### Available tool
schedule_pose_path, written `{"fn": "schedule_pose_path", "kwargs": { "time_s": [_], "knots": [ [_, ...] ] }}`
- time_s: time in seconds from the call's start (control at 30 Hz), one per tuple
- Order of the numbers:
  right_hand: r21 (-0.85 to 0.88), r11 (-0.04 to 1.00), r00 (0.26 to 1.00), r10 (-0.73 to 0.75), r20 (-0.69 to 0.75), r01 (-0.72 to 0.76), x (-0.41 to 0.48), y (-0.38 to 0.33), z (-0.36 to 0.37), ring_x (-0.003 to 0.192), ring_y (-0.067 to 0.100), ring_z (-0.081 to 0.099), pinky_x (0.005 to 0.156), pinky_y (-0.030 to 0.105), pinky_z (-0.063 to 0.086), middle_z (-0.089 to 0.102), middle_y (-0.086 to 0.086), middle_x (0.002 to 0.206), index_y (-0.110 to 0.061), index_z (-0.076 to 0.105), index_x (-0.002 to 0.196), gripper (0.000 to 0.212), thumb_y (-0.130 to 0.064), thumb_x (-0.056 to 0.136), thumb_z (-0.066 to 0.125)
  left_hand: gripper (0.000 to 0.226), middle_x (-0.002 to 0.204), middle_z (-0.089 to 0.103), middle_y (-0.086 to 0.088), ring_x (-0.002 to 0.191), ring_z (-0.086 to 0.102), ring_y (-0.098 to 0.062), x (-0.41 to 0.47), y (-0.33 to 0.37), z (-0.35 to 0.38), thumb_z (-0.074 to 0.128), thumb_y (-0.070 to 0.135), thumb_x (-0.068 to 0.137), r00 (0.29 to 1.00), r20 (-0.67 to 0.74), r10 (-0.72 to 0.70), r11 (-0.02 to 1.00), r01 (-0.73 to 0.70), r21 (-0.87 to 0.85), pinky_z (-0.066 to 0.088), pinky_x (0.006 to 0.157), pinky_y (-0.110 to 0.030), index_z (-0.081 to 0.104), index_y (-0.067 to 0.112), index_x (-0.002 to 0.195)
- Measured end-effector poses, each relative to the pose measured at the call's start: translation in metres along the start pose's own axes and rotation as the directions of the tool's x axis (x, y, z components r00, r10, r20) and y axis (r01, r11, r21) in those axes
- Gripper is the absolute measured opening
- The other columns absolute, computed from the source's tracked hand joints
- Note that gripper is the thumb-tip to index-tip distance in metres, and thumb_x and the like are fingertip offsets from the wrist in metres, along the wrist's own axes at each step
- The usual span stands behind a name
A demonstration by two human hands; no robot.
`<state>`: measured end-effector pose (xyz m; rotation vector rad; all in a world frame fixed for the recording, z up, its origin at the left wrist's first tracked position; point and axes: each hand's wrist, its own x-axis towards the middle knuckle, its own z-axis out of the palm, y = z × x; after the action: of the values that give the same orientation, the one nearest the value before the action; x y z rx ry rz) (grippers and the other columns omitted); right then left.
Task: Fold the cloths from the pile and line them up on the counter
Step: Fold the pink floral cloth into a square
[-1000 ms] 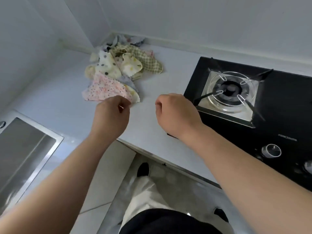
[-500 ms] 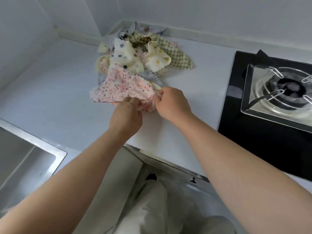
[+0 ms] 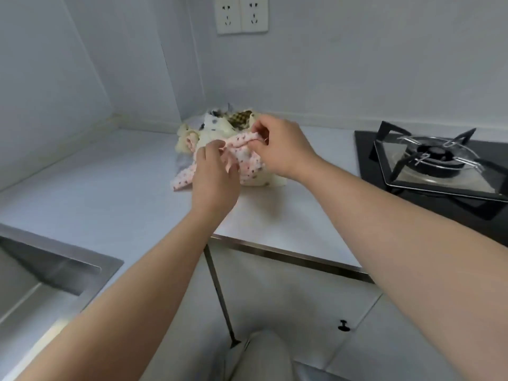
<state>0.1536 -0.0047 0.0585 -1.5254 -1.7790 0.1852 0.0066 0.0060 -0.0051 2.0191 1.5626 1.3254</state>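
A pile of small patterned cloths lies in the far corner of the white counter. In front of it hangs a pink cloth with small red dots, lifted off the pile. My right hand pinches its upper edge between thumb and fingers. My left hand grips the same cloth a little lower and to the left, covering part of it. The cloth's lower corner droops onto the counter by my left wrist.
A black gas hob with a steel burner grate sits at the right. A steel sink is set into the counter at the lower left. Two wall sockets are above the corner. Cabinet doors stand below the counter edge.
Both hands went from hovering before the pile to taking hold of the pink dotted cloth, then raised it off the pile. The view has tilted upward toward the wall.
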Motion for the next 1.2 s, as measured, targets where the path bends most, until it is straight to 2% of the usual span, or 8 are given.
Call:
{"fn": "schedule_pose_path", "kwargs": {
  "time_s": [0.1, 0.2, 0.3, 0.47, 0.53, 0.8, 0.97, 1.2],
  "knots": [
    [-0.053, 0.996, 0.997, -0.075, -0.022, 0.074, 0.004, -0.041, -0.03, 0.08, 0.02, 0.056, 0.072, 0.03, 0.045, 0.06, -0.007, 0.081, -0.021, 0.064, 0.1, 0.01, -0.017, 0.092, 0.06, 0.044, 0.136, 0.045, -0.005, 0.1, 0.057, -0.024, 0.008, 0.025, -0.026, 0.057, 0.017, 0.095, 0.995, -0.078, 0.058, 0.995, -0.064, -0.075, 0.032, 0.075, -0.018, 0.045, 0.017, 0.137],
    [-0.082, 0.994, 0.998, -0.065, 0.012, 0.066, 0.005, -0.066, -0.057, 0.086, 0.015, 0.061, 0.076, 0.026, 0.049, 0.068, -0.006, 0.09, -0.021, 0.069, 0.097, 0.019, -0.011, 0.092, 0.053, 0.053, 0.14, 0.041, -0.004, 0.113, 0.055, -0.024, 0.014, 0.043, -0.047, 0.065, 0.029, 0.092, 0.986, -0.052, 0.16, 0.986, -0.162, -0.049, 0.043, 0.086, -0.03, 0.045, 0.022, 0.14],
    [-0.138, 0.987, 0.994, -0.072, 0.085, 0.084, -0.002, -0.083, -0.082, 0.086, 0.01, 0.059, 0.067, 0.007, 0.042, 0.067, -0.009, 0.088, -0.02, 0.073, 0.098, 0.028, -0.006, 0.091, 0.049, 0.058, 0.137, 0.046, 0.001, 0.112, 0.054, -0.019, 0.019, 0.061, -0.062, 0.07, 0.042, 0.086, 0.975, 0.051, 0.218, 0.976, -0.216, -0.037, 0.048, 0.088, -0.036, 0.05, 0.029, 0.139],
    [-0.204, 0.974, 0.989, -0.072, 0.132, 0.098, -0.015, -0.091, -0.12, 0.088, 0.011, 0.062, 0.076, 0.026, 0.05, 0.068, -0.011, 0.086, -0.022, 0.073, 0.093, 0.029, -0.005, 0.091, 0.05, 0.014, 0.069, 0.054, 0.017, 0.059, 0.043, -0.007, 0.017, 0.09, -0.073, 0.077, 0.029, 0.083, 0.931, 0.261, 0.256, 0.951, -0.193, -0.243, 0.033, 0.052, -0.019, 0.069, 0.024, 0.094],
    [-0.265, 0.96, 0.99, -0.055, 0.134, 0.089, -0.021, -0.084, -0.133, 0.089, 0.014, 0.062, 0.076, 0.027, 0.051, 0.067, -0.007, 0.091, -0.021, 0.073, 0.098, 0.025, -0.008, 0.093, 0.052, 0.019, 0.053, 0.049, 0.017, 0.049, 0.041, -0.003, 0.017, 0.097, -0.073, 0.081, 0.028, 0.08, 0.914, 0.319, 0.25, 0.943, -0.155, -0.295, 0.031, 0.046, -0.016, 0.063, 0.023, 0.08],
    [-0.177, 0.979, 0.994, 0.103, 0.022, -0.098, -0.042, -0.036, -0.173, 0.046, 0.017, 0.067, 0.042, 0.017, 0.046, 0.066, 0.0, 0.095, -0.018, 0.069, 0.105, 0.018, -0.01, 0.097, 0.055, 0.046, 0.062, 0.05, 0.007, 0.055, 0.045, -0.009, 0.013, 0.131, -0.062, 0.068, 0.056, 0.084, 0.867, 0.402, 0.294, 0.956, -0.267, -0.122, 0.032, 0.048, -0.019, 0.056, 0.014, 0.073],
    [-0.184, 0.97, 0.986, 0.142, -0.09, -0.157, -0.046, -0.01, -0.185, 0.07, 0.021, 0.073, 0.062, 0.026, 0.058, 0.069, 0.006, 0.1, -0.015, 0.07, 0.106, 0.018, -0.01, 0.097, 0.056, 0.051, 0.06, 0.042, 0.003, 0.055, 0.039, -0.015, 0.03, 0.133, -0.056, 0.073, 0.049, 0.084, 0.83, 0.48, 0.284, 0.942, -0.334, 0.021, 0.029, 0.054, -0.029, 0.048, 0.01, 0.065],
    [-0.269, 0.938, 0.97, 0.176, -0.169, -0.217, -0.052, 0.019, -0.199, 0.089, 0.018, 0.061, 0.072, 0.022, 0.041, 0.068, 0.003, 0.102, -0.016, 0.071, 0.104, 0.016, -0.014, 0.093, 0.061, 0.03, 0.078, 0.064, 0.001, 0.072, 0.058, -0.019, 0.046, 0.12, -0.047, 0.078, 0.044, 0.081, 0.866, 0.424, 0.264, 0.934, -0.34, 0.112, 0.043, 0.063, -0.033, 0.064, 0.018, 0.082]
  ]
}}
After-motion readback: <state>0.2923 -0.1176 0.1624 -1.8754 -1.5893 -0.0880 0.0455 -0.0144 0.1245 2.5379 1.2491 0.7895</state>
